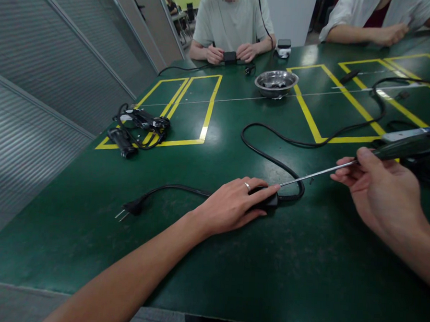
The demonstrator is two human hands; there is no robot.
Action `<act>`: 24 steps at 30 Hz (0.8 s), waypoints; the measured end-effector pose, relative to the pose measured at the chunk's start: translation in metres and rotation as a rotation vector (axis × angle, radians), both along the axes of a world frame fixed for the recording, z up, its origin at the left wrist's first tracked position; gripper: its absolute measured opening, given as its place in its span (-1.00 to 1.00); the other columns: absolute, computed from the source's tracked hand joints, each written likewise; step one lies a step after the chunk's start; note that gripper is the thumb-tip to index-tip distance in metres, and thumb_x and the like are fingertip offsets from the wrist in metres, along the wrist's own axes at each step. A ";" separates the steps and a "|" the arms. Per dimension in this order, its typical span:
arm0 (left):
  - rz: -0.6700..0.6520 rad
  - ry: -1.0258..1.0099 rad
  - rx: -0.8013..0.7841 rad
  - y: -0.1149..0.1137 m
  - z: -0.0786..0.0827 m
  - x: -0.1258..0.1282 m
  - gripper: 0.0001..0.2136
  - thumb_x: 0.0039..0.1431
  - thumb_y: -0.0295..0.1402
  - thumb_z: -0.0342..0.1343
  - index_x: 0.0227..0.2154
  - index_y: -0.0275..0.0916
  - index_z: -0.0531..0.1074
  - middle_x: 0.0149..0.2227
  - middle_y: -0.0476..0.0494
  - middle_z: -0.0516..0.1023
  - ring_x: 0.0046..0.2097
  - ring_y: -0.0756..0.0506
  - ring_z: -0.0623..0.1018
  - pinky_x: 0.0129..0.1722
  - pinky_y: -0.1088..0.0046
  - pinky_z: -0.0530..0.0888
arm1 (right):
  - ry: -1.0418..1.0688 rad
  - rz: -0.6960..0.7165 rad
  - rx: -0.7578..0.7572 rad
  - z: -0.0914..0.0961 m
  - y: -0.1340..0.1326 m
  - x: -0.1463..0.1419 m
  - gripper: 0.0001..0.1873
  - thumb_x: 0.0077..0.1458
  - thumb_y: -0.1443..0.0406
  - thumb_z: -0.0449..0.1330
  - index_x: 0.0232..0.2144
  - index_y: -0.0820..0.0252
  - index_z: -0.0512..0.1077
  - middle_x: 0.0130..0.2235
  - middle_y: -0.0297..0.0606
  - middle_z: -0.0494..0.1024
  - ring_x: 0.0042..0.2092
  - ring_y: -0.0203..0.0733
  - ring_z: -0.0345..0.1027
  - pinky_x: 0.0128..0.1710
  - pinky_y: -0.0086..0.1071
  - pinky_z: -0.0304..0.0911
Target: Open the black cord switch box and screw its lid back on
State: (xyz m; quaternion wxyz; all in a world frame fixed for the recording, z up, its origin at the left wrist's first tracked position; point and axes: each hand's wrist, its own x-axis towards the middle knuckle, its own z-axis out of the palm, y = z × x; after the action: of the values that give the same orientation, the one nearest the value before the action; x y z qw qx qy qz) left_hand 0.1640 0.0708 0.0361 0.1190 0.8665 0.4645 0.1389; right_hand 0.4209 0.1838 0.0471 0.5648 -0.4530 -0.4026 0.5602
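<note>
Black adapter (270, 201) lay left-to-right, held beneath my left hand (234, 204); my right hand (384, 191) gripped a screwdriver (399, 147), tip near its right end.

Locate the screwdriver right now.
Head view, right of centre: the screwdriver is in the right grip, sloping down-left toward the index fingertip of the left grip, by the black box.
</note>
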 end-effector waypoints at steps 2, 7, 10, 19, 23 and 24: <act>0.004 -0.001 0.002 0.000 0.000 0.000 -0.46 0.33 -0.28 0.02 0.30 -0.15 0.01 0.18 -0.23 0.30 0.12 -0.19 0.38 0.07 0.18 0.42 | -0.006 0.005 0.013 0.000 0.000 0.001 -0.86 0.02 0.26 0.29 -0.34 0.18 0.45 -0.39 -0.27 0.53 -0.42 -0.29 0.46 -0.42 -0.42 0.47; 0.003 -0.008 0.009 0.000 0.000 0.001 -0.50 0.33 -0.28 0.01 0.28 -0.15 0.07 0.18 -0.23 0.31 0.12 -0.19 0.39 0.06 0.17 0.42 | -0.021 -0.006 0.075 -0.003 0.002 0.000 -0.83 0.02 0.26 0.29 -0.30 0.17 0.43 -0.40 -0.27 0.54 -0.43 -0.26 0.47 -0.42 -0.37 0.48; -0.002 -0.017 0.000 0.000 0.001 0.000 -0.53 0.33 -0.28 0.00 0.26 -0.16 0.11 0.18 -0.23 0.30 0.12 -0.20 0.38 0.07 0.17 0.42 | -0.021 0.005 0.082 -0.003 0.001 0.000 -0.83 0.02 0.27 0.29 -0.30 0.18 0.43 -0.40 -0.27 0.55 -0.44 -0.26 0.46 -0.41 -0.35 0.48; -0.008 -0.057 -0.032 0.000 0.002 0.001 -0.59 0.33 -0.29 0.01 0.20 -0.15 0.20 0.17 -0.21 0.31 0.12 -0.19 0.38 0.08 0.17 0.40 | 0.166 -0.057 0.070 0.006 0.002 0.003 -0.85 0.11 0.26 0.06 -0.34 0.15 0.41 -0.53 -0.24 0.52 -0.46 -0.16 0.48 -0.52 -0.30 0.45; -0.003 -0.084 -0.033 -0.001 0.003 0.002 -0.59 0.33 -0.21 0.01 0.15 -0.27 0.21 0.14 -0.26 0.35 0.11 -0.20 0.39 0.08 0.17 0.41 | 0.202 -0.010 0.129 0.007 0.000 0.004 -0.82 0.06 0.29 0.02 -0.34 0.16 0.41 -0.55 -0.24 0.51 -0.45 -0.13 0.48 -0.55 -0.30 0.44; -0.002 -0.093 -0.032 -0.001 0.003 0.002 -0.60 0.33 -0.18 0.00 0.12 -0.28 0.22 0.13 -0.27 0.36 0.10 -0.19 0.40 0.08 0.18 0.41 | 0.189 0.002 0.146 0.007 -0.001 0.004 -0.83 0.05 0.31 0.03 -0.33 0.16 0.41 -0.55 -0.25 0.50 -0.45 -0.13 0.48 -0.56 -0.31 0.43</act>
State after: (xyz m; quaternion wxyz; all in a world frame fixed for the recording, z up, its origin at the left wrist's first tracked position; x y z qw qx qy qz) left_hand 0.1657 0.0701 0.0395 0.1544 0.8574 0.4599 0.1717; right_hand 0.4251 0.1832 0.0542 0.6310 -0.3557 -0.3877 0.5701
